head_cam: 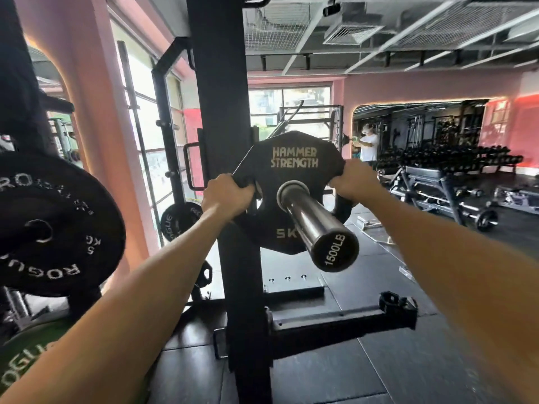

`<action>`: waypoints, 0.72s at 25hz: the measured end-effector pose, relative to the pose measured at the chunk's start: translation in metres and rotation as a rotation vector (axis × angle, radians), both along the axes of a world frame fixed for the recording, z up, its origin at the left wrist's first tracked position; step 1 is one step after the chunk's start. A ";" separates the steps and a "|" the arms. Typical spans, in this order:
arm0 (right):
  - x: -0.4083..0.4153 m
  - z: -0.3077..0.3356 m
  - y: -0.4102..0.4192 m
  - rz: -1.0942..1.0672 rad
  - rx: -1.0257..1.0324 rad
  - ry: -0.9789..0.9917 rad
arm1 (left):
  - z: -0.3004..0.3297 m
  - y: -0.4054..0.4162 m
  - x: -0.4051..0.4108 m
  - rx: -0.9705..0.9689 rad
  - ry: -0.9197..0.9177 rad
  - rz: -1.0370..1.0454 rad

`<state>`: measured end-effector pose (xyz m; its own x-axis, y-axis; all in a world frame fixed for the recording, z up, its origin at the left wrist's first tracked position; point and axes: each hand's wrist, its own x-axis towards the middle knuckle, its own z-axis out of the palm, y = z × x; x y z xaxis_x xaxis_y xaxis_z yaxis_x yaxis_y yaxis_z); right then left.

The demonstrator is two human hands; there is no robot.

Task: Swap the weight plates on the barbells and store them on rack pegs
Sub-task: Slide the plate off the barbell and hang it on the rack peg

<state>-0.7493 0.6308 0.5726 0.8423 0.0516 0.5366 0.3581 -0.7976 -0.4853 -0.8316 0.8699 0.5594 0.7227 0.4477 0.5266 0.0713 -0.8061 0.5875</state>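
A black Hammer Strength 5 kg plate (293,158) sits on the chrome barbell sleeve (316,225), whose end cap reads 1500LB and points toward me. My left hand (226,193) grips the plate's left edge and my right hand (354,179) grips its right edge. The plate is partway along the sleeve, in front of the black rack upright (224,112). A black Rogue 5 kg plate (58,225) hangs on a peg at the left. A smaller Rogue plate (178,221) hangs behind the upright.
A green Rogue plate (26,357) sits low at the left. A black spotter arm (344,325) juts out below the barbell. Dumbbell racks and benches (443,182) fill the right. A person in white (368,147) stands far back.
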 end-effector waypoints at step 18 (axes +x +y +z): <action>-0.190 -0.008 -0.064 0.021 0.084 0.038 | 0.000 -0.077 -0.194 0.142 -0.088 0.002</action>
